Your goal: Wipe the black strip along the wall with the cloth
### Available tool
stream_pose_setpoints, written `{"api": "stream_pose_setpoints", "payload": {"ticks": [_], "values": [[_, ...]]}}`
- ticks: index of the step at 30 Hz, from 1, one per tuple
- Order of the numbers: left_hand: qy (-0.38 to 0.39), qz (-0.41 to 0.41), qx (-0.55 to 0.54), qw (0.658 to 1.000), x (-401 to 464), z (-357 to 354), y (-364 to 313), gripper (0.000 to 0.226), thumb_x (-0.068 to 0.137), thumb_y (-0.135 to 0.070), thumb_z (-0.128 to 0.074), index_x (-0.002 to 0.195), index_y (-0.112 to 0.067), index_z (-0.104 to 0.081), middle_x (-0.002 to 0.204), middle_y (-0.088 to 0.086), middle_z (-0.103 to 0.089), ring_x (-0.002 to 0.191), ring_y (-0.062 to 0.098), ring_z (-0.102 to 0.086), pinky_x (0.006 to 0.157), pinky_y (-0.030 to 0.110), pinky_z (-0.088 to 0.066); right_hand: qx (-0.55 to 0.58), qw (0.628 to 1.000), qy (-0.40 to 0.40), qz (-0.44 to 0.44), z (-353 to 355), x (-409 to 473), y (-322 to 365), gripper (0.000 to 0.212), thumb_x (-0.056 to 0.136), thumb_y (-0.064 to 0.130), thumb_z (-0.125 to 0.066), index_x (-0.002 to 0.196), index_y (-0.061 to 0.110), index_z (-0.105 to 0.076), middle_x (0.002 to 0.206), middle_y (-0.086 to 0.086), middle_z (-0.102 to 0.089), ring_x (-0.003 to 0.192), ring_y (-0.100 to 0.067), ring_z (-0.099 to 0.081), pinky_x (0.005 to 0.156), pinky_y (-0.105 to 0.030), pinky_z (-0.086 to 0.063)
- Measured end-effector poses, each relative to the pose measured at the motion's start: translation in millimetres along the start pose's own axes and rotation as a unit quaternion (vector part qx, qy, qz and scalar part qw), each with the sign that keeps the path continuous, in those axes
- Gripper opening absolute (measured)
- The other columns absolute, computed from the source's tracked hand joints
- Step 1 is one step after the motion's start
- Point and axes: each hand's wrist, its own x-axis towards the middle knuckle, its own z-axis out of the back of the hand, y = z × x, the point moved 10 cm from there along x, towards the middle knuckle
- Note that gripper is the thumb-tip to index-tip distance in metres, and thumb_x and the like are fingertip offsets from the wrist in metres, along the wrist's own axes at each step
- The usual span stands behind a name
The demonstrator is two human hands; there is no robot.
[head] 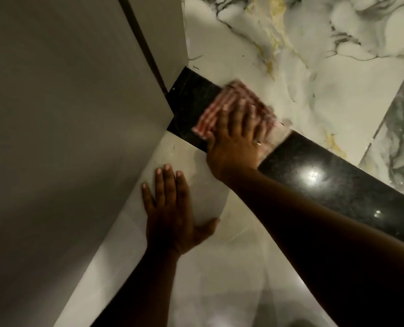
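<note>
A glossy black strip (325, 175) runs diagonally along the foot of the marbled wall, from the corner at upper middle down to the right edge. A red-and-white checked cloth (222, 107) lies on the strip near its left end, blurred by motion. My right hand (236, 142) presses flat on the cloth with fingers spread, a ring on one finger. My left hand (172, 213) rests palm-down on the pale floor tile, fingers apart, holding nothing.
A grey panel (66, 126) with a dark vertical seam fills the left side and meets the strip at the corner. White marble wall (302, 67) with grey and yellow veins rises behind the strip. Pale glossy floor tiles (219, 279) lie below.
</note>
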Motion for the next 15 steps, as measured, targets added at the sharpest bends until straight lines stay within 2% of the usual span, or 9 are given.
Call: {"api": "stream_pose_setpoints", "payload": {"ticks": [4, 7, 10, 13, 15], "values": [[-0.015, -0.001, -0.012, 1.0, -1.5, 0.9, 3.0, 0.123, 0.073, -0.09, -0.04, 0.153, 0.004, -0.031, 0.163, 0.028, -0.023, 0.152, 0.045, -0.019, 0.119, 0.067, -0.017, -0.076, 0.975, 0.039, 0.206, -4.4, -13.5, 37.8, 0.069, 0.097, 0.055, -0.009, 0.155, 0.023, 0.008, 0.161, -0.01, 0.021, 0.146, -0.035, 0.024, 0.115, -0.055, 0.018], [-0.012, 0.0, -0.004, 1.0, -1.0, 0.8, 2.1, 0.126, 0.072, -0.09, -0.042, 0.153, 0.006, -0.03, 0.163, 0.028, -0.02, 0.152, 0.046, -0.019, 0.118, 0.069, -0.016, -0.12, 0.943, 0.046, 0.307, 0.7, -32.3, 15.7, 0.072, 0.095, 0.059, -0.009, 0.156, 0.022, -0.006, 0.163, -0.012, 0.007, 0.147, -0.033, 0.015, 0.116, -0.055, 0.012], [-0.02, 0.001, -0.008, 1.0, 0.0, 4.0, 0.4, 0.123, 0.073, -0.089, -0.042, 0.152, 0.006, -0.032, 0.163, 0.028, -0.023, 0.152, 0.046, -0.02, 0.118, 0.068, -0.017, -0.123, 0.955, 0.028, 0.267, 11.0, -5.5, -4.8, 0.082, 0.091, 0.069, -0.015, 0.157, 0.02, -0.01, 0.164, -0.015, -0.005, 0.15, -0.035, 0.0, 0.116, -0.055, 0.005], [-0.016, 0.001, -0.017, 1.0, -0.8, 2.0, -0.5, 0.122, 0.074, -0.089, -0.041, 0.153, 0.004, -0.031, 0.163, 0.027, -0.023, 0.153, 0.044, -0.018, 0.119, 0.068, -0.015, -0.069, 0.974, -0.005, 0.218, 16.9, 28.5, 31.8, 0.094, 0.084, 0.077, -0.022, 0.156, 0.019, -0.012, 0.163, -0.019, -0.008, 0.149, -0.04, -0.007, 0.113, -0.064, -0.002], [-0.004, -0.001, -0.016, 1.0, -0.8, -0.6, -0.6, 0.123, 0.074, -0.09, -0.037, 0.155, 0.003, -0.027, 0.165, 0.027, -0.02, 0.154, 0.043, -0.015, 0.12, 0.068, -0.014, -0.068, 0.974, -0.019, 0.216, 15.5, 43.3, 68.1, 0.094, 0.084, 0.075, -0.02, 0.157, 0.018, -0.011, 0.164, -0.015, -0.005, 0.15, -0.037, -0.004, 0.114, -0.069, -0.001]]}}
